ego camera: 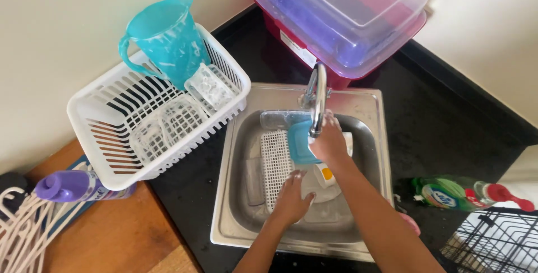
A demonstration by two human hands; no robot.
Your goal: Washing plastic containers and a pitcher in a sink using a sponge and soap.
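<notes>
Right hand (329, 144) is gripping a blue lid (301, 143) under the tap (318, 99); left hand (291, 197), seemingly flat and open, is steadying dishes in the sink (241, 217). Wet plastic could slip.

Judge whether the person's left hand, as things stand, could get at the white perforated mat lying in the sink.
Probably yes. The left hand is already down in the sink, right beside the white perforated mat. Nothing lies between them; the right hand and the blue lid sit further right, under the tap.

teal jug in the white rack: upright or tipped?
Tipped. The teal jug leans in the white dish rack, mouth angled toward the wall, handle to the left.
</notes>
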